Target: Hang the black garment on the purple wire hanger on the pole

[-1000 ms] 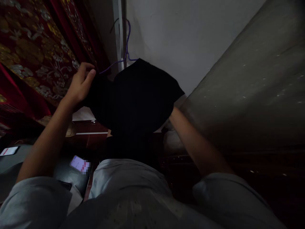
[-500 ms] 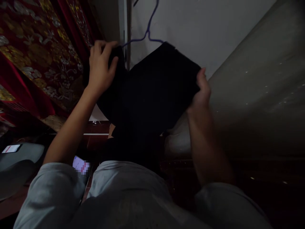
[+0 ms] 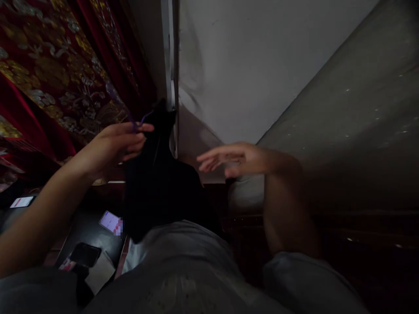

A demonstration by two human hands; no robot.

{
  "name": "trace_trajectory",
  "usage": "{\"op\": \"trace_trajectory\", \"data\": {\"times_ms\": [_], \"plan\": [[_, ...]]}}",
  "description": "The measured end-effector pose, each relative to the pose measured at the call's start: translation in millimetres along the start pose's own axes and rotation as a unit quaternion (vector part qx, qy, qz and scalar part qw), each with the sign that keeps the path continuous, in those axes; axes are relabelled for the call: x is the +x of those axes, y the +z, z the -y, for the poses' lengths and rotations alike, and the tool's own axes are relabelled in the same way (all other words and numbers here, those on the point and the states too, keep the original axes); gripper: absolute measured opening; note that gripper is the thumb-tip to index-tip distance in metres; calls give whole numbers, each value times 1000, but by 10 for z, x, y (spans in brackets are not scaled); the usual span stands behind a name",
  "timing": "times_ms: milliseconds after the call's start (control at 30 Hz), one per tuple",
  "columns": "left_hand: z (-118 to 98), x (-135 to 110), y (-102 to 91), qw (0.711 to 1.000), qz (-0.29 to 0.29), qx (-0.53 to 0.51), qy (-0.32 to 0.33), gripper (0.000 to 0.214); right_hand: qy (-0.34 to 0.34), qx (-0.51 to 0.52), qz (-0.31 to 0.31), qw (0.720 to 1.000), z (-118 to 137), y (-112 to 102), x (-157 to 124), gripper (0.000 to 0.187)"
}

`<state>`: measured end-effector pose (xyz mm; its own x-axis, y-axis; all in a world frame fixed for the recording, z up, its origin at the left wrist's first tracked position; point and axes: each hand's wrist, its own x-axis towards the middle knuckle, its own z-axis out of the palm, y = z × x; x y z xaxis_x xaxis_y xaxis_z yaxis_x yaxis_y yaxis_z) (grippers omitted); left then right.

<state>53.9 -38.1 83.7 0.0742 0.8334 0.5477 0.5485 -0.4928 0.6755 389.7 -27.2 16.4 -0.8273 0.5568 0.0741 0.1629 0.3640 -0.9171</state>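
Note:
My left hand (image 3: 114,143) is closed around a thin purple clothes hanger (image 3: 132,122), with the index finger stretched out. From the hanger a black garment (image 3: 152,170) hangs down in front of my body; its exact kind is lost in the dark. My right hand (image 3: 235,159) is raised to the right of the garment, apart from it. Its fingers are stretched out toward the left, slightly blurred, and nothing is in them.
A red cloth with gold and silver patterns (image 3: 49,65) hangs at left. Below it, a phone with a lit screen (image 3: 111,222) and a dark object (image 3: 85,254) lie on a dark tabletop (image 3: 80,231). Another phone (image 3: 22,202) lies further left. Greyish sheeting (image 3: 343,122) fills the right side.
My right hand has let go of the black garment and moved left, its fingers now stretched. My left hand has moved down and left, shifting from the garment to the hanger, which has swung left.

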Motion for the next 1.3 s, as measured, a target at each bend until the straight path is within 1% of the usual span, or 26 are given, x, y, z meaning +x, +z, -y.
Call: {"op": "trace_trajectory", "data": {"times_ms": [33, 67, 100, 133, 167, 200, 233, 300, 333, 367, 433, 500, 600, 667, 700, 733, 767, 833, 900, 933, 1000, 1067, 1167, 1233, 1267, 1300], "plan": [[48, -45, -71, 1000, -13, 2, 1, 61, -7, 9, -87, 996, -112, -61, 53, 56], [79, -83, -146, 1000, -26, 1, -1, 61, -16, 6, -177, 984, -225, -105, 119, 54], [91, -115, -229, 999, -35, 0, -5, 61, -25, -5, -252, 967, -328, -129, 200, 55], [87, -141, -321, 999, -38, 0, -14, 61, -32, -20, -305, 951, -415, -132, 292, 58], [70, -160, -419, 999, -29, 1, -29, 61, -39, -32, -338, 940, -482, -114, 392, 63], [46, -169, -519, 999, -1, 4, -51, 60, -46, -36, -351, 935, -529, -80, 493, 66], [21, -166, -616, 996, 41, 9, -76, 60, -54, -31, -350, 935, -559, -31, 586, 66], [-3, -121, -766, 986, 128, 25, -101, 58, -59, 8, -337, 939, -592, 85, 724, 55], [7, -80, -807, 982, 160, 38, -89, 57, -53, 39, -331, 941, -606, 139, 764, 52], [37, -30, -823, 981, 176, 51, -62, 57, -44, 76, -329, 940, -621, 181, 787, 53], [143, 80, -785, 986, 150, 68, 17, 56, -31, 153, -356, 921, -647, 198, 802, 57], [266, 171, -685, 988, 90, 87, 95, 56, -50, 207, -414, 885, -638, 95, 824, 54], [347, 192, -504, 970, -42, 141, 192, 65, -100, 228, -493, 834, -507, -263, 927, 38], [301, 113, -382, 948, -116, 174, 241, 54, -114, 240, -529, 806, -370, -542, 999, 24], [261, 55, -317, 939, -128, 186, 259, 46, -120, 247, -544, 792, -307, -660, 1015, 22], [223, -9, -247, 935, -115, 197, 270, 40, -129, 250, -555, 783, -259, -749, 1011, 23], [194, -72, -169, 936, -79, 209, 272, 36, -139, 249, -564, 775, -231, -804, 985, 25], [189, -178, 17, 943, 41, 225, 241, 40, -163, 241, -576, 764, -245, -805, 873, 25], [268, -247, 243, 942, 162, 233, 178, 54, -171, 238, -591, 752, -341, -685, 723, 25], [335, -269, 368, 938, 205, 241, 145, 60, -167, 239, -603, 742, -407, -599, 651, 25], [500, -304, 624, 925, 252, 270, 87, 69, -154, 236, -620, 732, -541, -428, 545, 26], [678, -351, 862, 914, 259, 310, 34, 66, -146, 224, -623, 735, -639, -325, 495, 27], [918, -497, 1132, 904, 250, 345, -33, 46, -139, 195, -632, 737, -696, -368, 474, 35], [1040, -650, 1250, 912, 212, 348, -40, 36, -104, 148, -645, 743, -711, -442, 459, 37], [1087, -739, 1298, 923, 184, 338, -34, 34, -79, 114, -658, 740, -725, -441, 453, 35], [1124, -832, 1344, 937, 152, 315, -24, 31, -55, 78, -678, 729, -745, -391, 452, 30]]}}
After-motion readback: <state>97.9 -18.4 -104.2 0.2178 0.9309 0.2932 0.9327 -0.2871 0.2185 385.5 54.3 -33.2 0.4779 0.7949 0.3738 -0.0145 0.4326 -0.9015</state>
